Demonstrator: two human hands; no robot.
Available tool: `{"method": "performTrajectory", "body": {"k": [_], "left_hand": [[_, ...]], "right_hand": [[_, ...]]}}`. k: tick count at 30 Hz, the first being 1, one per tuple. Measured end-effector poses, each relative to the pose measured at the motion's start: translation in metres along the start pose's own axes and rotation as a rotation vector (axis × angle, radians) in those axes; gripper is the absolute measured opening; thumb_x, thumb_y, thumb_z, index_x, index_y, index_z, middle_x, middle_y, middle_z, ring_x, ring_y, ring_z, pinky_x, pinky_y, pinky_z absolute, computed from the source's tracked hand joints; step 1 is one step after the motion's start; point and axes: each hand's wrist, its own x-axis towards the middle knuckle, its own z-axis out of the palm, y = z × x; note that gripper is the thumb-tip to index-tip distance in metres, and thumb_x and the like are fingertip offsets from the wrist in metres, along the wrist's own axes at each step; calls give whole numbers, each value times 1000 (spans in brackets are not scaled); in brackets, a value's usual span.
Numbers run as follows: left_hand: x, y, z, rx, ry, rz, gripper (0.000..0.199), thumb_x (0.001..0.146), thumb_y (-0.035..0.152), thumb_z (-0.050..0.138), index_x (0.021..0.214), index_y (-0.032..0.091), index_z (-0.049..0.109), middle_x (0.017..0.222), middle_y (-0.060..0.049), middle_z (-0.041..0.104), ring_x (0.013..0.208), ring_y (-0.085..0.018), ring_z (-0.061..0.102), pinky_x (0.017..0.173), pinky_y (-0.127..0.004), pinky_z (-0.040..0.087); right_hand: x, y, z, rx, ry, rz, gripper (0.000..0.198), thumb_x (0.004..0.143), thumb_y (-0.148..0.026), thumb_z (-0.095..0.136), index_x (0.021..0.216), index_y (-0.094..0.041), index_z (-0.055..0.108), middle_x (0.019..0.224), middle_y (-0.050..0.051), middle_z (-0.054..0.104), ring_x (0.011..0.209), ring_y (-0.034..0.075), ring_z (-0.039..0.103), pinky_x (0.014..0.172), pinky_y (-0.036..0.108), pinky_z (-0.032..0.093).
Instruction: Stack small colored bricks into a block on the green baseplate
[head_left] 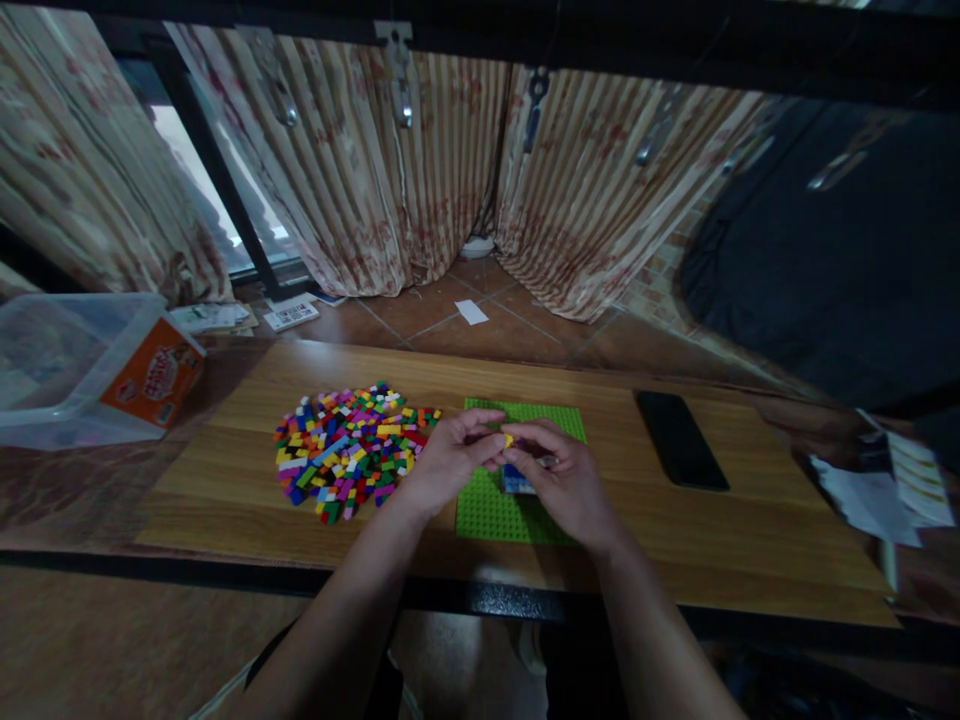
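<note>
Above the green baseplate (480, 512), both of my hands meet fingertip to fingertip. A small yellow brick (508, 440) shows between them. My left hand (452, 455) is closed, its thumb and fingers pinching at the yellow brick from the left. Fingers bent, my right hand (562, 478) grips at the same brick from the other side. Just under the right thumb is a blue brick piece (514, 481), partly covered by that hand; whether it sits on the baseplate or is held, I cannot tell. Left of my left hand lies a pile of loose coloured bricks (349, 450).
A black phone (681, 440) lies on the wooden table (225, 490), right of the baseplate. At far left stands a clear plastic bin (82, 400) with an orange label. Papers (870, 495) are at the far right. Metal clips (401, 85) hang overhead from a dark bar.
</note>
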Motion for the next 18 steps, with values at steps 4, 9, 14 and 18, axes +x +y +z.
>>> {"method": "performTrajectory", "body": {"k": [4, 9, 14, 18], "left_hand": [[0, 0, 1, 34, -35, 7, 40, 73, 32, 74, 106, 12, 63, 70, -1, 66, 62, -11, 60, 61, -24, 45], [1, 1, 4, 58, -34, -13, 35, 81, 35, 68, 107, 12, 63, 73, -2, 69, 63, -11, 62, 61, -24, 46], [2, -3, 9, 42, -18, -29, 30, 78, 31, 70, 102, 13, 64, 77, -2, 69, 65, -11, 62, 63, -25, 47], [7, -9, 10, 29, 14, -21, 21, 77, 26, 68, 93, 13, 65, 69, 0, 65, 58, -9, 58, 58, -23, 45]], "right_hand": [[-1, -2, -1, 32, -1, -6, 17, 86, -28, 63, 99, -28, 72, 97, 1, 69, 91, 17, 63, 81, 31, 49], [-1, 11, -9, 65, 150, 76, 12, 83, -33, 66, 84, -24, 73, 83, 0, 70, 77, 16, 64, 72, 29, 48], [2, 28, -23, 29, 253, 138, 17, 82, -36, 65, 78, -21, 70, 76, 0, 69, 70, 16, 62, 68, 30, 47], [2, 32, -26, -1, 289, 147, 18, 82, -37, 63, 81, -20, 70, 79, 2, 70, 73, 18, 63, 71, 32, 49]]}}
